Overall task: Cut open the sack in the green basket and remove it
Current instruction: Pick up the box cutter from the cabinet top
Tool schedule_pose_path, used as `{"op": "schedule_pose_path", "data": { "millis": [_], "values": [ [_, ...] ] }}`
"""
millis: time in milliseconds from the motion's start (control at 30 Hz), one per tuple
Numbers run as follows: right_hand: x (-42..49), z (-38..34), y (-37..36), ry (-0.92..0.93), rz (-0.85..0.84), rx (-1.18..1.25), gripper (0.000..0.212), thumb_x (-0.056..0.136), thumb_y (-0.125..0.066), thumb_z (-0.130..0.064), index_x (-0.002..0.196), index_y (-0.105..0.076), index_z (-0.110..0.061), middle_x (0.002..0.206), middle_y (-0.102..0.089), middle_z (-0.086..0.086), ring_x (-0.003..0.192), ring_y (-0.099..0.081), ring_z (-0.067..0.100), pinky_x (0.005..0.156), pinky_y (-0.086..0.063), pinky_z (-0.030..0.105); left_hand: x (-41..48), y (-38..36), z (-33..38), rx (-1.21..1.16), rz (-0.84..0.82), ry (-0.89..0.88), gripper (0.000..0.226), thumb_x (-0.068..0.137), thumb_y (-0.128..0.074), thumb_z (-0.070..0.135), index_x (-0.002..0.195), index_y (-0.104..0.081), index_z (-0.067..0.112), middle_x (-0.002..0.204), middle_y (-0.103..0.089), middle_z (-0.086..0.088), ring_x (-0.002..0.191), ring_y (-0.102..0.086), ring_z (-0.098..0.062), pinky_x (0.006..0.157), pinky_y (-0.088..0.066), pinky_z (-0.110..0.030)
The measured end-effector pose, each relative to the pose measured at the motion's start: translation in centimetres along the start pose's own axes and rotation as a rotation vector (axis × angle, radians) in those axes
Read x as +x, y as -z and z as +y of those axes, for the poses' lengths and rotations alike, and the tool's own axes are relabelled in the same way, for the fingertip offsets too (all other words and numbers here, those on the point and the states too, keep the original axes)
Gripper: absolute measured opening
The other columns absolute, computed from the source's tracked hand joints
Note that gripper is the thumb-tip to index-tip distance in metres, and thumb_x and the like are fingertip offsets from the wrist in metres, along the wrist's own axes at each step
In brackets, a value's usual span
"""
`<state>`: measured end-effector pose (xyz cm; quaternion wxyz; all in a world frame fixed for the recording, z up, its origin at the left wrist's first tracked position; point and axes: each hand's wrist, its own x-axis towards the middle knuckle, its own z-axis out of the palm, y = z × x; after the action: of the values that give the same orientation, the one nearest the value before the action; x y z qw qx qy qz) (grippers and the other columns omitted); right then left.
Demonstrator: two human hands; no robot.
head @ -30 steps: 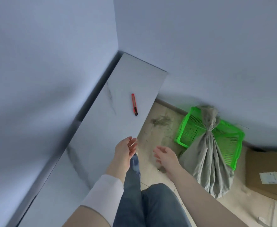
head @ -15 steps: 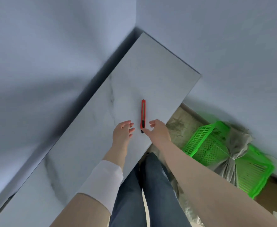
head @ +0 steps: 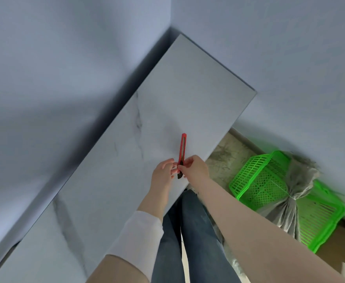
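Both hands, the left hand [head: 163, 172] and right hand [head: 195, 169], pinch one red knife [head: 182, 152] over the counter [head: 126, 190]; one tied sack [head: 296, 193] sits in one green basket [head: 255, 180].

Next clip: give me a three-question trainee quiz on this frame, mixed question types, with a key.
1. True or false: the sack has already been cut open and lifted out of the green basket.
2. Multiple choice: where is the red utility knife? A) on the floor beside the basket B) over the marble-look countertop, held at its near end C) inside the sack
3. Short answer: which hands are at the knife?

Key
1. False: the sack is tied at the neck and lies across the basket.
2. B
3. Both: the right hand pinches its near end, and the left hand fingers are at the same end.
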<state>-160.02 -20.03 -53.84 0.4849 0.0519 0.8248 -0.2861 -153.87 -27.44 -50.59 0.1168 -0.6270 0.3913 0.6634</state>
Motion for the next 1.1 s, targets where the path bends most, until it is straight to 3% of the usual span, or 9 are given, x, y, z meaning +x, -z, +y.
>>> {"op": "schedule_pose_path", "data": {
  "millis": [100, 333, 433, 500, 633, 867, 1000, 1100],
  "values": [
    [-2.5, 0.8, 0.8, -0.009, 0.021, 0.190, 0.023, 0.084, -0.063, -0.017, 0.105, -0.059, -0.010, 0.081, -0.062, -0.001, 0.067, -0.058, 0.008, 0.063, -0.047, 0.017, -1.8, 0.0, 0.4, 0.199, -0.077, -0.055, 0.032, 0.097, -0.035, 0.012, 0.123, -0.053, 0.010, 0.106, -0.061, -0.001, 0.093, -0.057, -0.015, 0.083, -0.044, -0.023],
    [-10.2, 4.6, 3.2, -0.197, 0.160, 0.571, 0.016, 0.090, -0.055, -0.016, 0.104, -0.057, -0.011, 0.081, -0.066, -0.003, 0.072, -0.062, 0.013, 0.074, -0.054, 0.030, -7.4, -1.7, 1.2, 0.304, -0.230, -0.142, 0.026, 0.098, -0.037, 0.012, 0.115, -0.056, 0.008, 0.092, -0.063, 0.000, 0.075, -0.060, -0.012, 0.069, -0.047, -0.020],
    [-13.2, 7.6, 4.5, -0.185, 0.194, 0.732, 0.014, 0.093, -0.048, -0.007, 0.107, -0.052, -0.008, 0.079, -0.068, -0.005, 0.058, -0.061, 0.003, 0.065, -0.049, 0.021, -9.3, -3.5, 0.2, 0.356, -0.273, -0.168, 0.026, 0.098, -0.038, 0.012, 0.116, -0.056, 0.007, 0.095, -0.064, -0.002, 0.077, -0.060, -0.013, 0.072, -0.047, -0.024],
    [-15.3, 9.9, 5.5, -0.187, 0.267, 0.811, 0.015, 0.094, -0.044, -0.003, 0.108, -0.049, -0.006, 0.077, -0.065, -0.001, 0.056, -0.055, 0.008, 0.057, -0.044, 0.016, -10.4, -5.0, -1.0, 0.384, -0.300, -0.160, 0.026, 0.097, -0.039, 0.012, 0.115, -0.056, 0.007, 0.094, -0.065, -0.002, 0.076, -0.060, -0.012, 0.068, -0.046, -0.023],
    [-18.3, 16.2, 7.8, -0.292, 0.383, 0.948, 0.014, 0.095, -0.039, -0.001, 0.099, -0.047, -0.011, 0.075, -0.060, 0.004, 0.059, -0.048, 0.015, 0.060, -0.044, 0.027, -13.0, -8.7, -3.7, 0.467, -0.340, -0.152, 0.024, 0.097, -0.037, 0.012, 0.110, -0.056, 0.010, 0.096, -0.064, -0.003, 0.074, -0.058, -0.010, 0.065, -0.042, -0.021],
    [-21.8, 27.5, 9.9, -0.341, 0.463, 1.201, 0.020, 0.096, -0.034, 0.002, 0.087, -0.046, -0.011, 0.068, -0.049, 0.005, 0.052, -0.036, 0.013, 0.040, -0.035, 0.015, -16.2, -15.3, -11.7, 0.521, -0.380, -0.103, 0.022, 0.098, -0.036, 0.009, 0.095, -0.057, 0.012, 0.081, -0.060, 0.004, 0.060, -0.060, -0.006, 0.055, -0.038, -0.017],
    [-23.9, 34.0, 10.6, -0.284, 0.405, 1.242, 0.019, 0.097, -0.035, -0.001, 0.085, -0.047, -0.010, 0.066, -0.046, 0.003, 0.046, -0.036, 0.009, 0.039, -0.032, 0.014, -18.5, -18.2, -18.3, 0.535, -0.337, -0.132, 0.021, 0.098, -0.038, 0.011, 0.093, -0.057, 0.016, 0.083, -0.062, 0.004, 0.070, -0.057, -0.009, 0.061, -0.041, -0.019],
    [-25.2, 40.2, 11.9, -0.247, 0.326, 1.244, 0.017, 0.097, -0.037, -0.004, 0.086, -0.050, -0.009, 0.064, -0.046, 0.003, 0.043, -0.036, 0.008, 0.044, -0.031, 0.019, -19.8, -20.2, -25.3, 0.480, -0.255, -0.123, 0.021, 0.098, -0.037, 0.011, 0.095, -0.057, 0.015, 0.082, -0.061, 0.004, 0.057, -0.061, -0.003, 0.051, -0.043, -0.014]
  ]
}}
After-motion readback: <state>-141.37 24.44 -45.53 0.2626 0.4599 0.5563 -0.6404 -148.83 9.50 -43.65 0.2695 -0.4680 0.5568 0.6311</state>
